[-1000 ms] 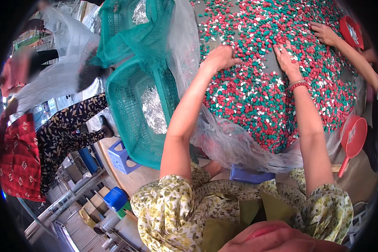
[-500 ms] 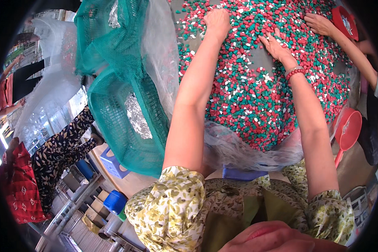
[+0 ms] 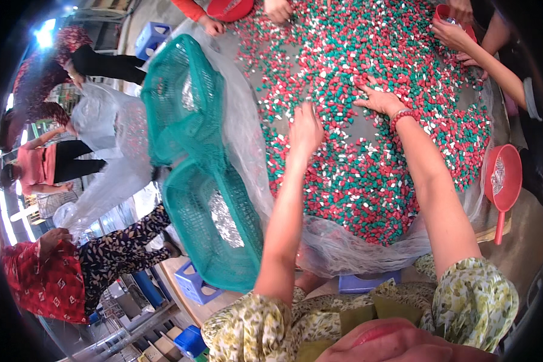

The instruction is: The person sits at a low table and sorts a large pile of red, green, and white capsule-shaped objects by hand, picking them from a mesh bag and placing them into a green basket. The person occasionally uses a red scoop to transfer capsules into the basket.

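A wide spread of small red, green and white pieces (image 3: 368,199) lies on a grey surface over clear plastic sheeting (image 3: 344,256). My left hand (image 3: 306,130) is among them, back upward, with its fingers curled down and pressed together; what is in them, if anything, is hidden. Farther right, my right hand (image 3: 380,99), with a red bead bracelet (image 3: 403,114) at the wrist, rests palm down on the pieces, fingers spread. A bare grey patch shows between my hands.
Two green mesh baskets (image 3: 193,253) with silver pieces stand at the left. A red long-handled scoop (image 3: 505,175) lies at the right. Co-workers' hands (image 3: 452,33) hold a red container (image 3: 446,13) at far right; another hand (image 3: 277,9) is at the far edge. People handle plastic sheeting (image 3: 111,120) at left.
My left hand has drawn back toward me over the pieces, its fingers still curled. The right stays on the pieces, fingers spread. The view has shifted, showing more of the far side and the co-workers' hands.
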{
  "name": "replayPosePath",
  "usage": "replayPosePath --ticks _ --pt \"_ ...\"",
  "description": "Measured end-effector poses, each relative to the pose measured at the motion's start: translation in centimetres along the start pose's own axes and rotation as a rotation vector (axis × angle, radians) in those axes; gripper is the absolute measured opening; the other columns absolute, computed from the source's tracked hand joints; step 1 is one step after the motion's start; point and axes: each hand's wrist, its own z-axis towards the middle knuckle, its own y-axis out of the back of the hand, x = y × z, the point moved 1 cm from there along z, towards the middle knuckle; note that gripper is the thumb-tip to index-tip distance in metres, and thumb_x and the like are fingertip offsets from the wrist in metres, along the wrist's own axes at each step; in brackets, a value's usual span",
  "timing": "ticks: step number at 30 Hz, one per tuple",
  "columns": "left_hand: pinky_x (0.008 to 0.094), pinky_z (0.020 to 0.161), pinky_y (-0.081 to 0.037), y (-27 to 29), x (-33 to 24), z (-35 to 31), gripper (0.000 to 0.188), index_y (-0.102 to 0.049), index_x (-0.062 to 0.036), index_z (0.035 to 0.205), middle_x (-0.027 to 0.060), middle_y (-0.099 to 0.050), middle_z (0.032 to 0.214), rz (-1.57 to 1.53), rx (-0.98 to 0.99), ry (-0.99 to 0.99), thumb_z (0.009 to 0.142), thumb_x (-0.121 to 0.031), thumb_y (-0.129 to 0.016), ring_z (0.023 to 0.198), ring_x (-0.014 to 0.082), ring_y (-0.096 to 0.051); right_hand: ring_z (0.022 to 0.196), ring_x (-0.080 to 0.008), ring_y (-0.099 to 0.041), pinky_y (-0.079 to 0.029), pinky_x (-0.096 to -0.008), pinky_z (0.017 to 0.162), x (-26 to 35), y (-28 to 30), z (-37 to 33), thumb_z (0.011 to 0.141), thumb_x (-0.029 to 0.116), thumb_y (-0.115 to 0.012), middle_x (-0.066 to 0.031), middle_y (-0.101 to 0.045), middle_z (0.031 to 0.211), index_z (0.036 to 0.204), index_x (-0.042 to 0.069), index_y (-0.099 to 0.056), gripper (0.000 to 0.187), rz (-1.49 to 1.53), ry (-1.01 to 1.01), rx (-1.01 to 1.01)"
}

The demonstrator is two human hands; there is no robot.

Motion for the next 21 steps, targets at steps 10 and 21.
replayPosePath --ticks 10,21 --pt "0.0432 0.079 -0.041 18.5 20.2 -20.8 0.022 -0.052 -0.0041 0.101 0.0182 -0.057 0.095 0.251 -0.674 0.413 0.079 -0.005 -0.056 0.090 0.0346 -0.053 0.138 -0.0329 -0.008 -0.011 -0.0614 0.106 1.0 -7.7 -12.1 0.090 0.050 -0.039 0.0014 -0.001 0.152 0.138 0.047 -0.020 0.052 -0.366 0.237 0.002" --pt "0.0394 0.071 -0.052 17.1 31.1 -25.3 0.028 -0.063 -0.0087 0.103 0.0174 -0.064 0.099 -0.033 -0.014 0.929 0.082 -0.019 -0.048 0.081 0.0280 -0.065 0.082 -0.0308 -0.064 -0.057 -0.0431 0.070 4.0 1.6 -15.0 0.084 0.027 -0.056 -0.0186 -0.037 0.137 0.137 0.008 -0.034 0.060 0.646 0.177 0.161"
